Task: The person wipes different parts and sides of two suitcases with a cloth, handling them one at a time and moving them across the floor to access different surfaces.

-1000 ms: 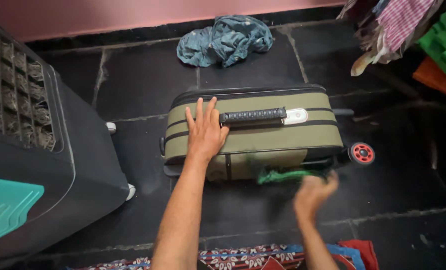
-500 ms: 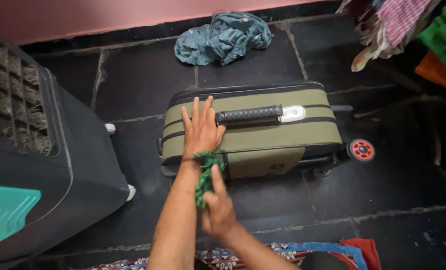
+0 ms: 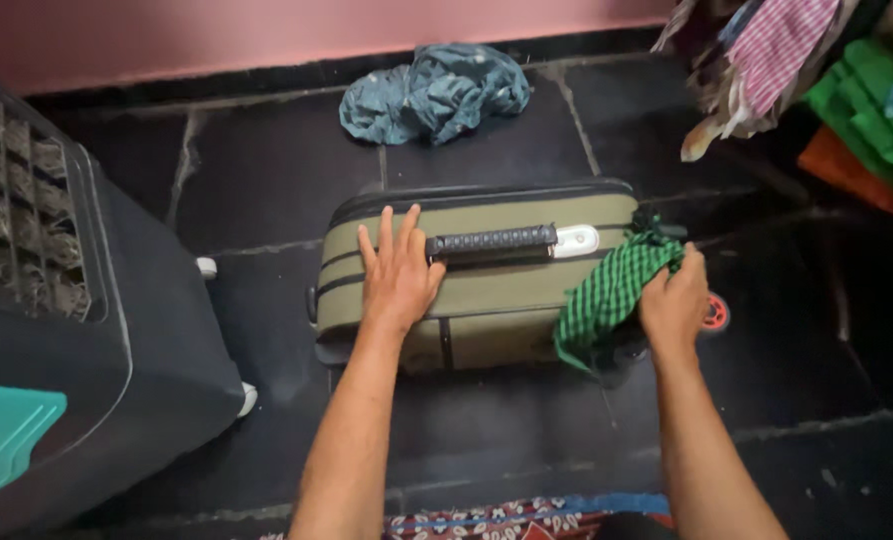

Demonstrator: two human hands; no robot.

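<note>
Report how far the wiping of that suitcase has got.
Done: cannot tell; the olive suitcase shows no clear wiped patch. In hand: the left hand lies flat on its top beside the black handle, while the right hand presses a green checked cloth on its wheel end. Left: likely the remaining faces.

Room: dark stone-tile floor (image 3: 286, 170) with pale joints, pink wall (image 3: 266, 30) over black skirting, black air cooler (image 3: 76, 330) at left, crumpled blue cloth (image 3: 431, 90), hanging clothes (image 3: 796, 70) at right.
</note>
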